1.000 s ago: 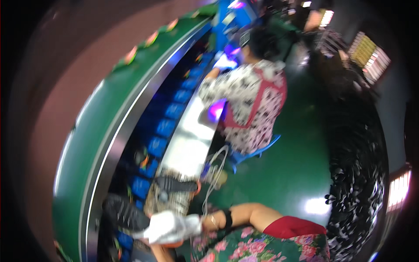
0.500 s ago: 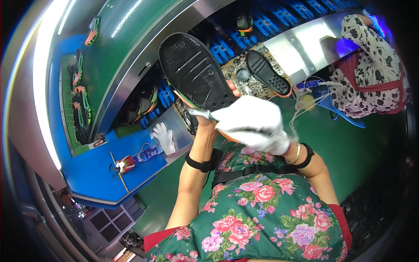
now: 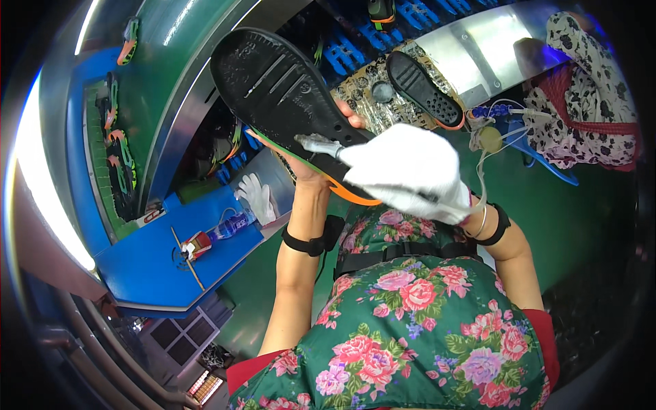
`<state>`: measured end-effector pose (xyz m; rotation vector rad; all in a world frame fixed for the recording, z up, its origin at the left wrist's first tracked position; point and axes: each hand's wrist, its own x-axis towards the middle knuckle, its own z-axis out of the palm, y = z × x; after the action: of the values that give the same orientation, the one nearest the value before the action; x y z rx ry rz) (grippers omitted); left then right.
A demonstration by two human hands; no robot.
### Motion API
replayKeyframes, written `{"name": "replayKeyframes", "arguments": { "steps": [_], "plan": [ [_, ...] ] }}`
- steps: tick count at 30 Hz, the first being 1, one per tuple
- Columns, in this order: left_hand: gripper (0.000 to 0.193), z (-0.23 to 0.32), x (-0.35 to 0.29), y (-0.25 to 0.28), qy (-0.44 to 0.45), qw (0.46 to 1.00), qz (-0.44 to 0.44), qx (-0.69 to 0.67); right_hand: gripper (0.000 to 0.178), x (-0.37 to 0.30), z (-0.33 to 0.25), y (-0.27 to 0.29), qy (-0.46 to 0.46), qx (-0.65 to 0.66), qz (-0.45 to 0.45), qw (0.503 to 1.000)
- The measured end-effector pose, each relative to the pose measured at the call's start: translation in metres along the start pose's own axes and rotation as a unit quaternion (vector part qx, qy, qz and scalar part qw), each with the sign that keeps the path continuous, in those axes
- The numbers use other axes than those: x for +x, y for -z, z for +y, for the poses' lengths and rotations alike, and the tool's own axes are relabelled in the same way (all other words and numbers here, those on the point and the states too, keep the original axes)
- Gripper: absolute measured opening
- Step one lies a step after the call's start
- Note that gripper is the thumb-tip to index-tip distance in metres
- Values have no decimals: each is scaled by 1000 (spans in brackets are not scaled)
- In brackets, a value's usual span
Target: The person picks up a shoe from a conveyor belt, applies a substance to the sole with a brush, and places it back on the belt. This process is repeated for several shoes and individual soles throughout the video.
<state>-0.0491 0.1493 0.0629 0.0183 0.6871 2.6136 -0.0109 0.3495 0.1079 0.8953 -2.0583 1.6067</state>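
My bare left hand (image 3: 305, 171) grips a large black shoe sole (image 3: 283, 92) with an orange and green edge, its thumb and fingers showing on opposite sides. The sole is tilted, its slotted face turned up. In a white glove, my right hand (image 3: 410, 167) is closed round a brush whose pale, clumped tip (image 3: 318, 144) lies over the sole near its green edge. Whether the tip touches the sole I cannot tell. Beyond my hands, a second black sole (image 3: 422, 89) with an orange end rests on a worn, glue-stained board (image 3: 362, 89) beside a small round dish (image 3: 383, 91).
To the left, a blue shelf (image 3: 147, 273) carries a white glove (image 3: 257, 198), a bottle (image 3: 232, 224) and a red container (image 3: 197, 244) with a stick. Blue racks (image 3: 344, 59) line the far side. A co-worker's patterned sleeve (image 3: 577, 51) is at the right, near a blue stool (image 3: 557, 171).
The sole in my left hand has shifted to the left and slightly away. The brush tip has moved from beyond the sole's near edge to over its face.
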Motion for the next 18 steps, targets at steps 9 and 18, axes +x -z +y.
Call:
{"name": "replayKeyframes", "arguments": {
  "steps": [9,18],
  "plan": [
    [112,8,2,8,-27,998,-43,-31,28,-7,8,-3,-78,149,36,985],
    [116,12,-2,13,-43,998,-45,-9,16,-11,4,-6,-152,211,33,965]
  ]
}}
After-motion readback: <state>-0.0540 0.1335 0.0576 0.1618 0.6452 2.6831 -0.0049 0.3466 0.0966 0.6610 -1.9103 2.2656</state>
